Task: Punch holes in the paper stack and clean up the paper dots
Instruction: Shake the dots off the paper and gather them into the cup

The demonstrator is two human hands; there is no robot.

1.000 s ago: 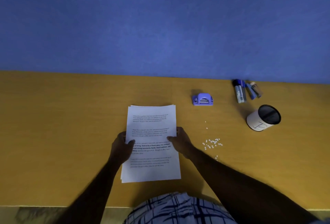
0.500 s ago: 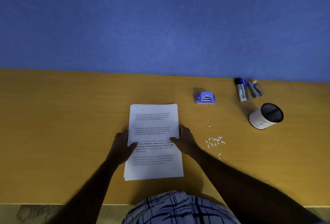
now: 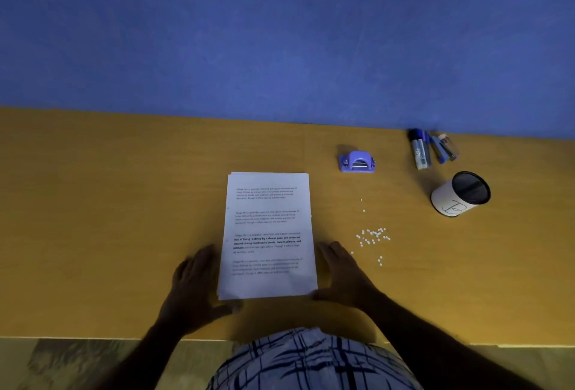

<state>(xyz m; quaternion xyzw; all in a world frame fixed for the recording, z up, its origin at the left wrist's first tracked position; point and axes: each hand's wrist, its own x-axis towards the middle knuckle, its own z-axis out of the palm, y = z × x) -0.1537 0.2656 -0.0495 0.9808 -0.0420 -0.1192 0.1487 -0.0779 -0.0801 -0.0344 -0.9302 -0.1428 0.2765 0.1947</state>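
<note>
Head view: paper stack (image 3: 267, 234) between left fingers (image 3: 201, 260) and right fingers (image 3: 330, 249), both flat, straight (holding nothing).

Well beyond the right hand's fingers (image 3: 330, 250) and off to their right, a few blue-capped markers (image 3: 420, 150) lie bunched on the ochre table (image 3: 124, 203), close against the blue wall (image 3: 280, 31). Nearer than the fingers, a plaid garment (image 3: 311, 361) overlaps the table's front edge.
</note>
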